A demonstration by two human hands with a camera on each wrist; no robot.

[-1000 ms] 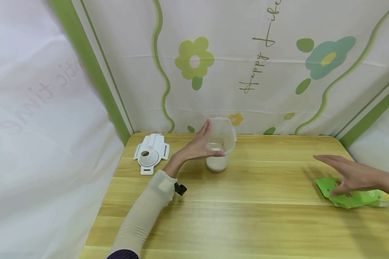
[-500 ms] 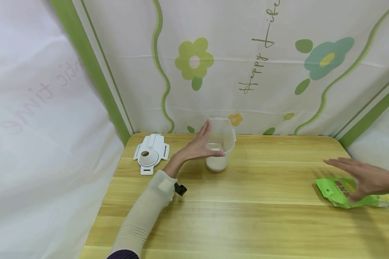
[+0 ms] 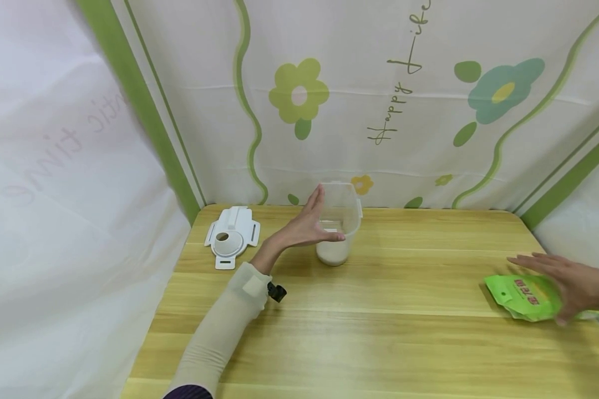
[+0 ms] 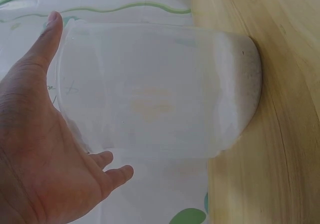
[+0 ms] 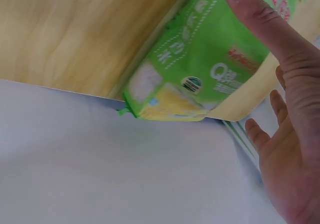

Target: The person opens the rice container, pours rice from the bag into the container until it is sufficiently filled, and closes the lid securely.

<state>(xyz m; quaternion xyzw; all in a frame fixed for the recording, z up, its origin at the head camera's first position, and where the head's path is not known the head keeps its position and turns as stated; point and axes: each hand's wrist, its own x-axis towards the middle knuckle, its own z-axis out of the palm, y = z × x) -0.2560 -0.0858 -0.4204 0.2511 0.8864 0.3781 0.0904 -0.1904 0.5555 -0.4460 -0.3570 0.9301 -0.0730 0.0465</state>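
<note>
On tabletop (image 3: 379, 343), left fingers (image 3: 313, 207) holding one tub (image 3: 344, 215), right fingers (image 3: 541, 264) spread near one packet (image 3: 526, 299)

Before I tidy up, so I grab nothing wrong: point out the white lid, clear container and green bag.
White lid (image 3: 233, 243): head view, raised spout.
Clear container (image 4: 145, 89): left wrist view, side wall.
Green bag (image 5: 207, 59): right wrist view, printed face.

The container (image 3: 343, 216) stands on the table (image 3: 379, 343), with the lid (image 3: 234, 223) to its left, the bag (image 3: 524, 297) and right hand (image 3: 579, 285) well to its right, the curtain (image 3: 344, 138) behind it.
</note>
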